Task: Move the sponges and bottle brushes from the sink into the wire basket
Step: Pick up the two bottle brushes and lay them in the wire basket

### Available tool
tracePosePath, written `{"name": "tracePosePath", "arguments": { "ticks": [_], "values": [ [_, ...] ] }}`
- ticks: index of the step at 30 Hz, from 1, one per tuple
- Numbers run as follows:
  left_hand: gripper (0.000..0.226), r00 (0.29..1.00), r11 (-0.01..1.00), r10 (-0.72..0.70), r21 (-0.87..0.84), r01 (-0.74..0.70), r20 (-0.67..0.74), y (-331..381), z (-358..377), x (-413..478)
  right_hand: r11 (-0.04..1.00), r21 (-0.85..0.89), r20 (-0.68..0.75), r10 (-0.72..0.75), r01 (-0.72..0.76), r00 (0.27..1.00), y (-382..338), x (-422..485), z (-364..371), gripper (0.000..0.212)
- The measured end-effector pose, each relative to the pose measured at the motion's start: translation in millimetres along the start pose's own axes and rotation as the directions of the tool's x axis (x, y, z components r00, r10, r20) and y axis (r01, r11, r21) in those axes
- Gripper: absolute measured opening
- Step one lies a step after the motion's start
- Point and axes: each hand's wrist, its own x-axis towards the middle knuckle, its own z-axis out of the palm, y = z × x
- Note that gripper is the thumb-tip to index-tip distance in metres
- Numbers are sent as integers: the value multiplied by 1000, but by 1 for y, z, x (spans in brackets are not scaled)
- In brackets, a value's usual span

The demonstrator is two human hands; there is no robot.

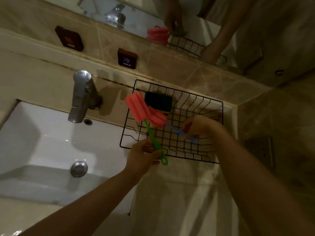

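Note:
A black wire basket sits on the counter right of the white sink. My left hand grips the green handle of a bottle brush with a pink foam head, held over the basket's left edge. My right hand is inside the basket, fingers closed on the blue handle of a second pink-headed brush lying on the wire floor. A dark green sponge rests in the basket's far left corner. The sink basin shows no sponges or brushes.
A chrome faucet stands at the back of the sink, with a drain plug in the basin. Two dark hot and cold plaques hang on the tiled wall under a mirror. A white cloth lies in front of the basket.

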Motion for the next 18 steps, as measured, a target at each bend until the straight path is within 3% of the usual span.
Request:
{"name": "tracePosePath", "arguments": {
  "ticks": [5,11,18],
  "values": [
    [15,999,1000,-20,-2,20,-39,-3,2,2,981,-192,40,3,5,999,-5,24,-3,30],
    [16,994,993,-97,-71,93,-57,-3,8,-2,992,-127,70,13,-4,997,-1,29,1,35],
    [19,988,982,-155,-111,153,-8,-4,29,-6,999,-32,-117,7,-11,993,10,34,6,16]
  ]
}}
